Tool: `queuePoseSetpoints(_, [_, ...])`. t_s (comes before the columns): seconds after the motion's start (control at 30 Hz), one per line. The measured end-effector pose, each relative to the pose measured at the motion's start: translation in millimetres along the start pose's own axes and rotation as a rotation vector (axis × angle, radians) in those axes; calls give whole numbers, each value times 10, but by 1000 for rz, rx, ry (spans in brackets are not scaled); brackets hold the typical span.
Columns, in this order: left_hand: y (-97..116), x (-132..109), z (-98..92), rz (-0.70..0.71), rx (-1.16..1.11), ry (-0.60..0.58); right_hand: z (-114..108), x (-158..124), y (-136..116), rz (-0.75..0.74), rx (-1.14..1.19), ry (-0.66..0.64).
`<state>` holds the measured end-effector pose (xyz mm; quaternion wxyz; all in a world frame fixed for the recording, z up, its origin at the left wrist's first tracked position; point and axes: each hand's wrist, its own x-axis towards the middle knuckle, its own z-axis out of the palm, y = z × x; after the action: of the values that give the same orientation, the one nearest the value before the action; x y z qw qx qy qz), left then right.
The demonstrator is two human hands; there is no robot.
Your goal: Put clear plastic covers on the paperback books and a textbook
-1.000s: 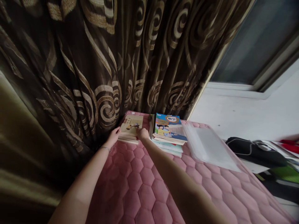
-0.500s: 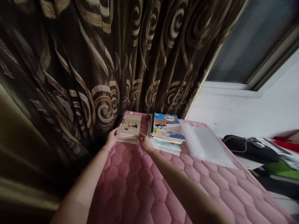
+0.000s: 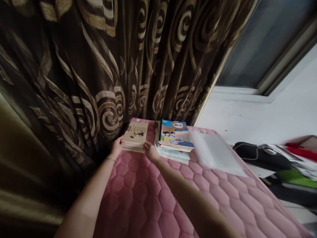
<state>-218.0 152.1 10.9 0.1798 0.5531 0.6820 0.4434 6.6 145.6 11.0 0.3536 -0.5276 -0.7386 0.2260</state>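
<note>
A small stack of beige books [image 3: 135, 134] lies flat near the bed's far left corner, the top cover printed with little dark and yellow figures. My left hand [image 3: 117, 147] grips its left side, thumb near the top edge. At the front right corner my right hand [image 3: 151, 152] holds the same stack, fingers bent against the side. Just right of it is a taller pile of books, topped by a blue mathematics textbook [image 3: 175, 133] with cartoon children. Pale green books [image 3: 174, 155] stick out below that textbook.
Clear plastic sleeves [image 3: 218, 152] lie right of the textbooks on the pink quilted mattress [image 3: 148, 198]. A dark patterned curtain [image 3: 109, 82] hangs directly behind and to the left. Beyond the right edge are a black bag [image 3: 260, 157] and a green item [image 3: 297, 178].
The view has shifted slightly, so everything sits a little further left. Both hands stay on the sides of the beige stack.
</note>
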Motion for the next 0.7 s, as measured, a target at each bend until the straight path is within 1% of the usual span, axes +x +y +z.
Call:
queuePoseSetpoints(0.13, [28, -16, -5, 8, 45, 27, 113, 0, 12, -28, 90, 17])
queuePoseSetpoints(0.23, [104, -104, 4, 32, 62, 63, 149, -75, 40, -43, 142, 21])
queuePoseSetpoints(0.27, [134, -170, 22, 43, 70, 99, 131, -140, 63, -44, 150, 21])
queuePoseSetpoints(0.33, [178, -366, 93, 78, 106, 211, 25, -349, 141, -48, 152, 17])
queuePoseSetpoints(0.37, [184, -492, 146, 121, 165, 324, -67, -495, 196, -54, 144, 12])
queuePoseSetpoints(0.4, [177, -628, 209, 174, 228, 389, -185, -664, 260, -75, 136, -3])
queuePoseSetpoints(0.43, [157, -767, 280, 235, 287, 392, -325, -852, 330, -125, 103, -33])
queuePoseSetpoints(0.5, [94, -1031, 440, 367, 386, 294, -655, -1257, 483, -163, 25, -81])
queuePoseSetpoints(0.6, [55, -1355, 713, 497, 459, 135, -1170, -1825, 714, -89, -122, -40])
queuePoseSetpoints(0.63, [85, -1452, 809, 523, 465, 91, -1318, -1979, 785, -61, -165, -13])
queuePoseSetpoints(0.7, [219, -1653, 1001, 577, 468, -6, -1548, -2213, 908, -1, -211, 51])
